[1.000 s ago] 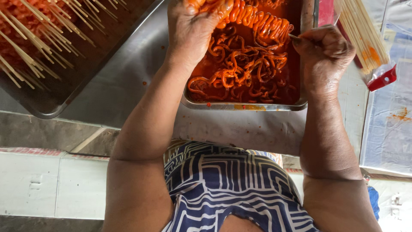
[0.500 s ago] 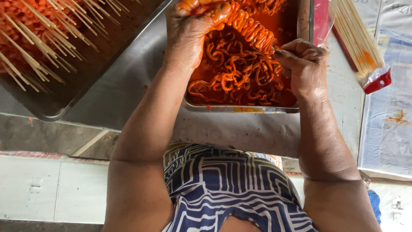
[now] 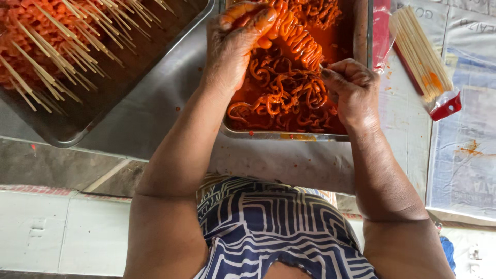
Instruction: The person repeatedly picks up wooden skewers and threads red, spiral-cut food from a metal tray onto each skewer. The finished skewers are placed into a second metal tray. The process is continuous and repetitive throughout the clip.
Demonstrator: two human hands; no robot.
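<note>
Here, top centre of frame, the left hand (image 3: 235, 44) is gripping one end of a coiled, sauce-coated strip (image 3: 297, 39) w/ fingers curled tight round it, fingertips smeared orange. The strip is sitting mostly outside the fist, sticking out to the right of the fingers and running down-right toward the right hand (image 3: 351, 90). Its long axis is lying diagonally, upper left to lower right, w/ the lower end pointing at the right hand's fingertips. That hand is pinching a thin skewer (image 3: 321, 66) btwn thumb and fingers, knuckles bent, closed on it; only a short bit of the stick is showing, tip touching or just beside the strip's lower end, can't tell which.

Both hands are hovering over a steel tray (image 3: 289, 135) at centre frame, filled w/ red sauce and more curly strips (image 3: 279, 98). The held strip is hanging above those, inside the tray's outline.

Upper left of frame, a second tray (image 3: 67, 132) is holding finished skewered pieces (image 3: 46, 41), sticks fanning down-right. Upper right, a plastic bag of bare skewers (image 3: 421, 57) is lying on newspaper (image 3: 465, 155), well apart from the hands. Bottom centre, a blue-and-white patterned garment (image 3: 274, 227) is showing.
</note>
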